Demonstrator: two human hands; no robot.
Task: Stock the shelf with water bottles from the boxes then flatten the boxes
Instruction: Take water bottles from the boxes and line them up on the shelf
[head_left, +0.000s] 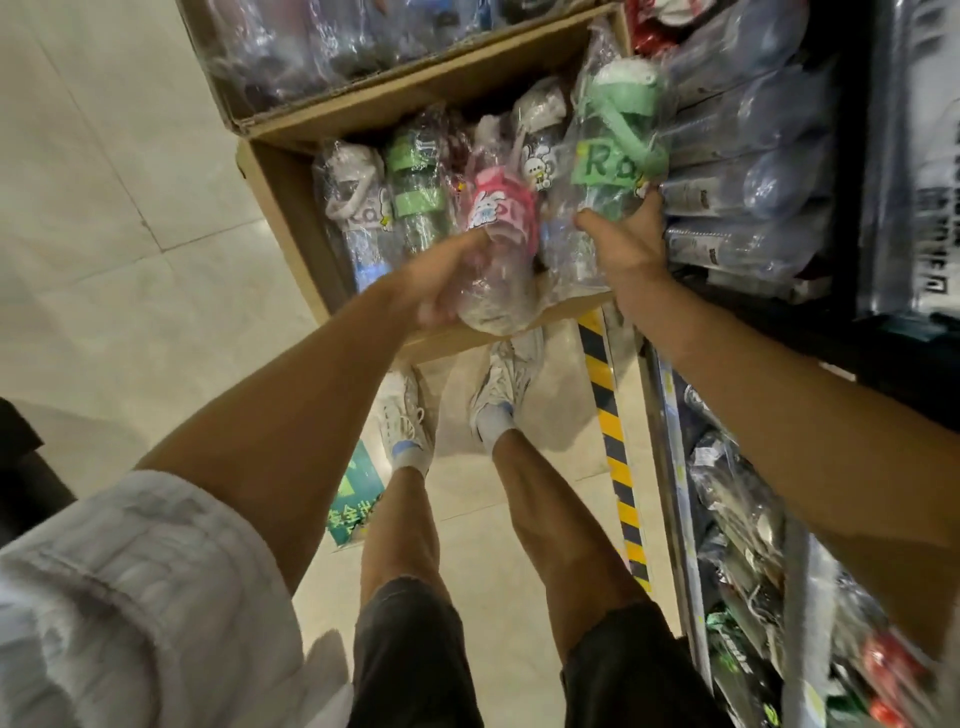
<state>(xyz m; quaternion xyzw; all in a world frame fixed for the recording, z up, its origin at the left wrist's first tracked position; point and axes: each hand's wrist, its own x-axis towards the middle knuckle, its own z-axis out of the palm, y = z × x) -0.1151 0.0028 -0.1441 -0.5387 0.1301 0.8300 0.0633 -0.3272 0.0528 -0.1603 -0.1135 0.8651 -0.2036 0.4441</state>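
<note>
From my remote feed: a pale tiled floor (130, 218) carries two open cardboard boxes (291, 208) packed with plastic-wrapped bottles, a strip of yellow-and-black hazard tape (613, 441), a green floor sticker (358, 493) and the person's white sneakers (501, 387), beside a shelf (670, 467).

Box (291, 208) crowded with bottles (415, 192)

Both arms reach forward, left hand (441, 291) and right hand (626, 244) gripping.
</note>
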